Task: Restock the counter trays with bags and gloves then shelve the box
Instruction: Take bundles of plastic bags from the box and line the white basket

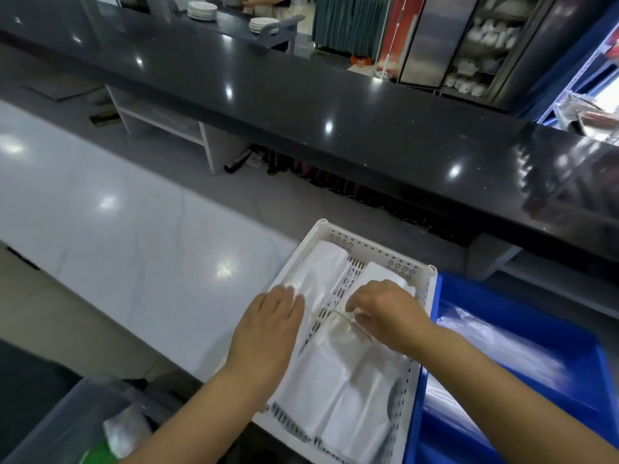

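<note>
White bags [348,390] lie in two stacks inside a perforated white tray [375,244], one stack on each side of the centre divider. The left hand [271,326] rests flat on the left stack, fingers straight and together, gripping nothing. The right hand [385,313] sits on the right stack, fingers curled, pinching the bags at a thin band. A blue tray [522,296] holding clear film touches the white tray's right side. Both trays stand on the pale surface [117,229]. A clear box [67,420] stands at lower left.
</note>
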Demonstrator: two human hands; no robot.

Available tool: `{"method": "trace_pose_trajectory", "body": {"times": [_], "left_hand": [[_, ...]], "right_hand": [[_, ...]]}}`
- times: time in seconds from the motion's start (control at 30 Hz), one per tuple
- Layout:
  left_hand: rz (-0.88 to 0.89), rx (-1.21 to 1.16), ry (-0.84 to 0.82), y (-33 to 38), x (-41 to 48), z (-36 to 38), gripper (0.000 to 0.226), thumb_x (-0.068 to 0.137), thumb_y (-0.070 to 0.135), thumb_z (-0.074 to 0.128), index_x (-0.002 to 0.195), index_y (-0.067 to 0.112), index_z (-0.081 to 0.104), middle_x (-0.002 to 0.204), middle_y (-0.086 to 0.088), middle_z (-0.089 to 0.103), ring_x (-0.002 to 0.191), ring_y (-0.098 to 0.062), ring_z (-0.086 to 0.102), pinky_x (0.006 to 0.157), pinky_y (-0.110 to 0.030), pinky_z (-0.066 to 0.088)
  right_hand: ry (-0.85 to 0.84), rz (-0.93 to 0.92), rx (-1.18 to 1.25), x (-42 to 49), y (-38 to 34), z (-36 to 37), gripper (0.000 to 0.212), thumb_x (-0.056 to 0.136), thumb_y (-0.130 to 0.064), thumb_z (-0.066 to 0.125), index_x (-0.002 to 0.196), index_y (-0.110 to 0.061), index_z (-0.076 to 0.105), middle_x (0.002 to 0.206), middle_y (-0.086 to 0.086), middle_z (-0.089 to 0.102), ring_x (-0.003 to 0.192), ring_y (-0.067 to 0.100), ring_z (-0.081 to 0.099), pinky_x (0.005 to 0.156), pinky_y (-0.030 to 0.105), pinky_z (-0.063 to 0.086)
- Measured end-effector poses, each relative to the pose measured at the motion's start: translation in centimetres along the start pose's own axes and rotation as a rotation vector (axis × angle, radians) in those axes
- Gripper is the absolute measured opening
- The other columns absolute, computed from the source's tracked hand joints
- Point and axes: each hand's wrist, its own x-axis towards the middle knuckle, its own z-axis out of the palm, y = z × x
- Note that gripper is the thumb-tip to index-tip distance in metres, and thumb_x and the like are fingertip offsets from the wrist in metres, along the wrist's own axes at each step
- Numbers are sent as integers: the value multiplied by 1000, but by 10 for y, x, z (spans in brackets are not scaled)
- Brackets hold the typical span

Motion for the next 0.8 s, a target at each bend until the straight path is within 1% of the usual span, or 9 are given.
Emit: {"method": "trace_pose_trajectory", "body": {"times": [0.07,0.17,0.27,0.33,0.47,0.53,0.6,0.7,0.8], "left_hand": [[85,31,-33,-5,0,13,64,53,38,84,109,9,70,115,-10,70,107,-26,66,100,-39,45],[98,-2,-163,-4,-2,19,63,82,43,33,128,5,54,138,-12,49,130,-23,46,115,-37,3],[144,72,-228,-2,1,21,62,85,38,-3,139,9,-12,155,-11,-11,145,-21,-11,115,-35,-24],[177,64,-219,-1,0,22,54,93,36,2,131,9,-25,155,-11,-19,144,-22,-20,112,-35,-22],[175,79,-255,1,0,17,60,101,28,20,141,9,-21,157,-13,-18,144,-25,-20,111,-36,-20],[132,-59,-234,6,-2,11,58,99,20,30,149,14,1,159,-9,-7,146,-23,-10,115,-34,-12],[45,-355,-177,19,-3,2,48,97,27,38,144,20,30,156,-2,23,143,-19,15,116,-30,13],[-165,-765,-277,36,-4,-9,44,87,49,51,126,29,51,119,7,60,109,-11,53,87,-24,42],[-186,-729,-207,39,-3,-12,12,83,37,57,83,26,54,74,8,56,68,-9,53,53,-21,34]], "right_hand": [[2,-69,-24,3,-3,14,25,72,-7,66,94,-19,69,92,0,70,87,25,64,76,35,46],[-63,-103,-101,13,-3,24,35,81,-9,59,113,-21,60,113,-2,63,107,21,56,96,35,38],[-189,-93,-137,23,0,21,39,84,-10,50,121,-21,53,116,1,57,110,22,50,104,37,27],[-219,-117,-165,26,1,17,38,83,-12,51,119,-22,53,108,1,56,103,22,50,100,36,29],[-275,-120,-97,22,5,4,26,82,-12,52,106,-18,59,103,4,55,99,24,45,96,34,34],[-252,-123,-87,17,8,-1,26,79,-8,52,101,-18,61,101,3,55,97,23,45,95,31,32],[-196,-123,-73,14,10,-6,27,74,-5,54,96,-18,63,97,1,57,95,23,47,94,27,29],[-123,-104,-39,14,9,-18,21,73,-8,58,90,-19,62,93,-2,58,91,20,49,95,26,27],[-10,-86,5,17,5,-24,16,76,-13,65,91,-19,61,96,-1,59,94,20,50,95,30,34]]}}
